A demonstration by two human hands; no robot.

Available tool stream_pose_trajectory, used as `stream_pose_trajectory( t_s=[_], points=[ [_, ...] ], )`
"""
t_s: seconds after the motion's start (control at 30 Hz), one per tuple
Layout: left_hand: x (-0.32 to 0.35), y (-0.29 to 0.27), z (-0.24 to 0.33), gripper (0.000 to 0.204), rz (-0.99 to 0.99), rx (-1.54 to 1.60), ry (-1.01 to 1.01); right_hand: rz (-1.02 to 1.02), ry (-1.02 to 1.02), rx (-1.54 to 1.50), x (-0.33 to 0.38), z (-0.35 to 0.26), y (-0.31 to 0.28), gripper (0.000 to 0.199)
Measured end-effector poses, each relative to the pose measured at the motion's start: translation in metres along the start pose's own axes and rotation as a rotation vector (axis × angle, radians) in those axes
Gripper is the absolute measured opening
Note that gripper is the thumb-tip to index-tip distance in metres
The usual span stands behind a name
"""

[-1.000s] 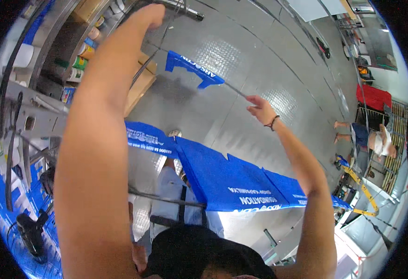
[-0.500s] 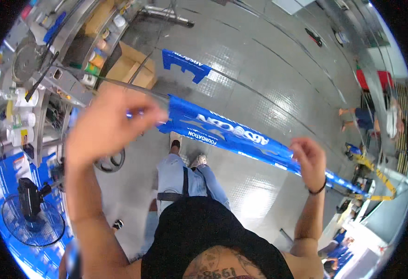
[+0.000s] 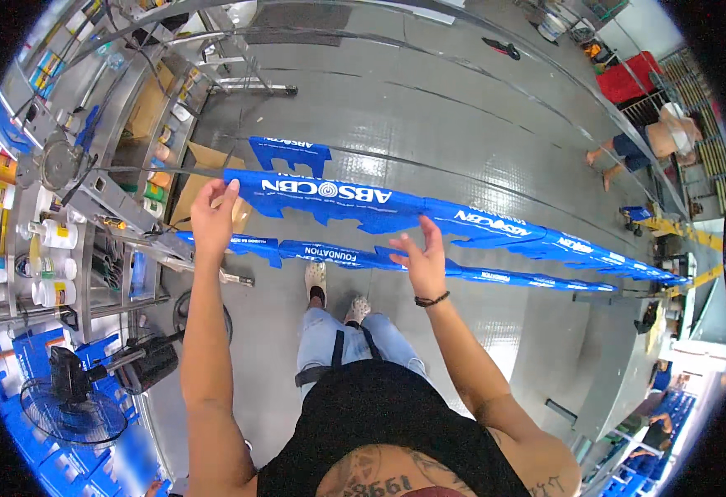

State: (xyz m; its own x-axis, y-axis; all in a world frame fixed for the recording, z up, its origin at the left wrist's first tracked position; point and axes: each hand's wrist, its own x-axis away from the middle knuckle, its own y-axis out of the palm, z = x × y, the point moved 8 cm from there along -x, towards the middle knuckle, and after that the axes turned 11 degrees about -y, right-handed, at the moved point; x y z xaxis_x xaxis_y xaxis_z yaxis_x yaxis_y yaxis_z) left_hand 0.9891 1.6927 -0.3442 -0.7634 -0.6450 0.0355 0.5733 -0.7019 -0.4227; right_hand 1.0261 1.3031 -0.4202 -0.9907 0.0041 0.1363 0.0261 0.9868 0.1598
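Observation:
Blue sheets with white print and ragged, cut-out edges hang folded over long dark lines in front of me. My left hand point(image 3: 216, 211) pinches the left end of the nearer upper blue sheet point(image 3: 321, 197) between thumb and fingertips. Farther right, my right hand point(image 3: 419, 258) has its fingers apart at that sheet's lower edge; a fingertip seems to touch it, though contact is hard to tell. Below runs a second row of blue sheets point(image 3: 354, 258), partly behind my right hand. Another blue sheet point(image 3: 288, 154) hangs on a line just beyond.
Metal shelves with white tubs point(image 3: 60, 234) stand at the left, above a black fan point(image 3: 73, 398). A metal bracket point(image 3: 123, 207) sits at the lines' left end, a yellow frame point(image 3: 682, 232) at their right. Another person point(image 3: 648, 145) stands far right. A grey cabinet point(image 3: 624, 348) is nearer.
My right hand has moved left along the sheets, its fingers now spread. My left hand now grips the upper sheet's left end. The view has shifted, showing both rows apart.

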Motion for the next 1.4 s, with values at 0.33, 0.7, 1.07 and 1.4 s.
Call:
stream_pose_trajectory(
  t_s=[0.33, 0.7, 1.07, 1.4],
  points=[
    [-0.013, -0.038, 0.053, 0.017, -0.041, 0.109, -0.06, -0.147, 0.032, -0.043, -0.01, -0.048, 0.024, 0.012],
    [-0.175, 0.049, 0.166, 0.024, -0.359, 0.253, -0.367, -0.387, 0.073, -0.048, -0.189, -0.182, 0.048, 0.009],
    [-0.303, 0.248, 0.059, 0.024, -0.627, 0.258, -0.526, -0.281, 0.145, 0.398, -0.359, -0.079, -0.014, 0.009],
    [-0.324, 0.326, 0.023, 0.025, -0.701, 0.253, -0.371, -0.244, 0.095, 0.155, -0.422, -0.01, -0.051, 0.04]
  ],
)
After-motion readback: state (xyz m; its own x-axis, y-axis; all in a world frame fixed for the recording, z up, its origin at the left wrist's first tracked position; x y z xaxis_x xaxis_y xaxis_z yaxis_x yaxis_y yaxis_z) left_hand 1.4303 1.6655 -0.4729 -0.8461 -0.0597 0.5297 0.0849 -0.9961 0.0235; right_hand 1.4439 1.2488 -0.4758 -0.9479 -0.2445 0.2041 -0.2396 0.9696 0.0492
